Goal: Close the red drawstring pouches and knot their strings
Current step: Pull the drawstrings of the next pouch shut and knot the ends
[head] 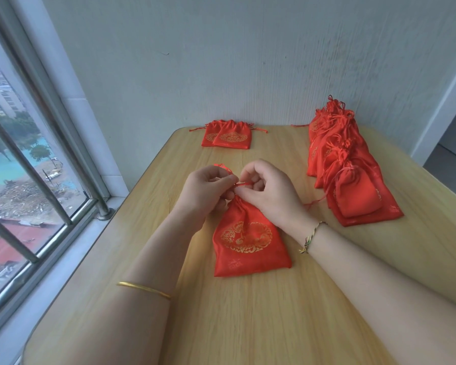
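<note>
Your left hand and right hand meet above the gathered neck of a red pouch lying flat on the desk, both pinching its red string between thumb and fingertips. Two pouches lie at the far edge; a pile of pouches sits right.

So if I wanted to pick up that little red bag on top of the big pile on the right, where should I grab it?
Pinch the small pouch at its gathered neck, coming from above. The neck is cinched narrow there, so fingers close around it easily, and the pouch lies on top of the pile of pouches with nothing over it. Lifting by the loose strings might snag its neighbours.
</note>
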`<state>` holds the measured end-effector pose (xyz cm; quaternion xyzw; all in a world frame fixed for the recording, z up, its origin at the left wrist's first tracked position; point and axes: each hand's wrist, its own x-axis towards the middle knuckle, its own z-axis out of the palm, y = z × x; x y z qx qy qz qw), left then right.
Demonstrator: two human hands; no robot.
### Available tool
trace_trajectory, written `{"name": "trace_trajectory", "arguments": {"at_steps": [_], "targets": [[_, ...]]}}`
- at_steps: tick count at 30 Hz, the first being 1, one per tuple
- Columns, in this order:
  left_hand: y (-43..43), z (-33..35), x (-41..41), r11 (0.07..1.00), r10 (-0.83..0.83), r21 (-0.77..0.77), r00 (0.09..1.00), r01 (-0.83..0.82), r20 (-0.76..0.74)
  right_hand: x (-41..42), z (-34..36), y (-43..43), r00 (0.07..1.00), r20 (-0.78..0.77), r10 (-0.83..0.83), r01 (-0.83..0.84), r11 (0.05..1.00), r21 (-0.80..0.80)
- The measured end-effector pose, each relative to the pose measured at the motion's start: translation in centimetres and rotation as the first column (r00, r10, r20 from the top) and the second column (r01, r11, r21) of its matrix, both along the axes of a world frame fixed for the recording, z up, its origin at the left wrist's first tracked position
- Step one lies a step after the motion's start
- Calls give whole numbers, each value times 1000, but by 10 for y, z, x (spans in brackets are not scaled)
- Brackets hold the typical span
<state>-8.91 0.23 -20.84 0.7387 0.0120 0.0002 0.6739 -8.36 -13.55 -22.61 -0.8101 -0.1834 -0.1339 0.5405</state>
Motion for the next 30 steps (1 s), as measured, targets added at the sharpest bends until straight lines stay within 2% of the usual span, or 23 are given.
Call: {"name": "trace_trajectory", "arguments": {"at_steps": [5, 8, 10, 11, 13, 16, 19, 21, 24, 26, 30], "targets": [[1, 1, -1, 998, 41, 47, 999, -41, 15, 0, 0, 1, 986, 160, -50, 74, 986, -151], [1, 1, 1, 996, 82, 37, 997, -83, 13, -1, -1, 4, 937, 345, -50, 161, 940, -300], [0, 2, 0, 995, 101, 15, 995, -102, 22, -1, -1, 6, 907, 417, -62, 230, 901, -367], [-1, 3, -1, 993, 114, 3, 993, -114, 34, -1, -2, 6, 912, 403, -76, 241, 894, -378], [0, 3, -1, 986, 162, 13, 985, -164, 65, 1, -2, 4, 952, 279, -125, 213, 927, -310], [3, 5, -1, 967, 231, 71, 962, -243, 143, 6, -1, -3, 986, 8, -167, 168, 984, -54], [0, 8, -4, 973, 122, 155, 947, -174, 298, 7, 1, -9, 973, -186, -137, 161, 980, 121], [-5, 7, -6, 942, 25, 299, 920, -152, 391, 6, 3, -11, 963, -247, -109, 155, 972, 178], [-9, 1, -5, 856, -32, 470, 885, -216, 465, 5, 6, -11, 953, -295, -66, 140, 961, 238], [-10, -2, -4, 821, -28, 510, 875, -256, 483, 5, 8, -13, 942, -335, -25, 130, 947, 295], [-10, -2, -3, 824, -20, 503, 874, -260, 485, 7, 9, -16, 911, -403, 91, 70, 927, 368]]}}
